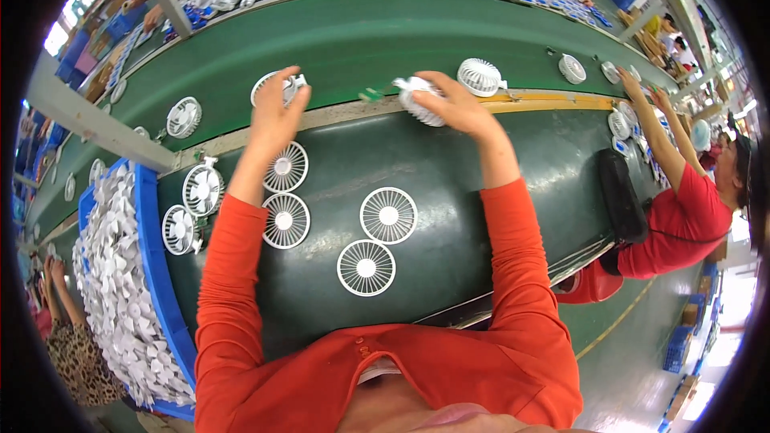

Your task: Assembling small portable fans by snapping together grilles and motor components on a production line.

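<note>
My left hand (279, 112) is closed on a white fan head (262, 87) at the far edge of the bench, beside the green belt. Most of that fan head is hidden by the fingers. In my right hand (464, 108) is another white fan head (420, 99), gripped by its rim and raised over the belt's near edge. A small green circuit board (370, 95) shows between the hands, slightly blurred. Several round white fan grilles lie flat below: one grille (389, 215) near the middle, another grille (285, 167) by my left forearm.
Two fan heads with blades (203, 190) sit at the bench's left. A blue bin (152, 248) of white fan blades stands beyond them. The green conveyor belt (361, 40) carries more fan heads (480, 78). A co-worker in red (682, 224) sits at the right by a black case (622, 196).
</note>
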`<state>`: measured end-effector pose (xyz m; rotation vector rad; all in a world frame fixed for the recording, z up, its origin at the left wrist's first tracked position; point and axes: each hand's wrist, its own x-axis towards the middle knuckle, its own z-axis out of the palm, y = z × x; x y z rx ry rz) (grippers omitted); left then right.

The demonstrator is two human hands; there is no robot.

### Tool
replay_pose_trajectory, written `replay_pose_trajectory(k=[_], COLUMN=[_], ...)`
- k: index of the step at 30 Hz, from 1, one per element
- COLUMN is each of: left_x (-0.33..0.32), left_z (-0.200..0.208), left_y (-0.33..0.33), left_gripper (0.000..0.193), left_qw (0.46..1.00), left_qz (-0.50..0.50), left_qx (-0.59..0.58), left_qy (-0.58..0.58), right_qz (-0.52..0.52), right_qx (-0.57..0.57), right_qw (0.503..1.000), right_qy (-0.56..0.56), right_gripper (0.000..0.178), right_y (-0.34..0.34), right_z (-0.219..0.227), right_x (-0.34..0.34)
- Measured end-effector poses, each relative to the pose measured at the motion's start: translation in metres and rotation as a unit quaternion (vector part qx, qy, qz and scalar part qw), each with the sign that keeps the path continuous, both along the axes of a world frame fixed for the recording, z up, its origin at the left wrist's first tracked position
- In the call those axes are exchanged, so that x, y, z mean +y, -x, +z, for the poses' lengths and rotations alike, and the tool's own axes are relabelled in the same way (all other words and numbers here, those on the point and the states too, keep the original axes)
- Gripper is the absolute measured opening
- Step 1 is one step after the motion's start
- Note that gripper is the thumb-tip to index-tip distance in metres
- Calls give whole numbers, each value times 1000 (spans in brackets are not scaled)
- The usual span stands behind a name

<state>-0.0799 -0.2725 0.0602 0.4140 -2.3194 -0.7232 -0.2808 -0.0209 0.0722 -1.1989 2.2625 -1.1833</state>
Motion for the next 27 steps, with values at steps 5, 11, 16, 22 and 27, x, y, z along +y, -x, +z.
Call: replay_pose_trajectory(k=[5,11,16,22,27], left_x=[-69,-85,-102,-50,-25], left_z=[-19,-45,-51,-21,-15], left_y=[12,24,6,-7,-48], left_gripper=[46,36,27,29,26], left_qw=[986,978,984,923,704], left_qz=[84,92,93,73,-26], left_qx=[-58,-176,-150,31,260], left_qy=[129,70,-3,-378,-661], right_qz=[-216,-253,-228,106,360], right_qx=[135,177,249,248,226], right_qw=[965,949,939,961,900], right_qy=[-58,57,-64,58,91], right_gripper=[77,80,77,50,65], right_y=[80,120,74,-26,-117], right_z=[-15,-61,-60,-24,-19], right_x=[35,-8,-37,-51,-93])
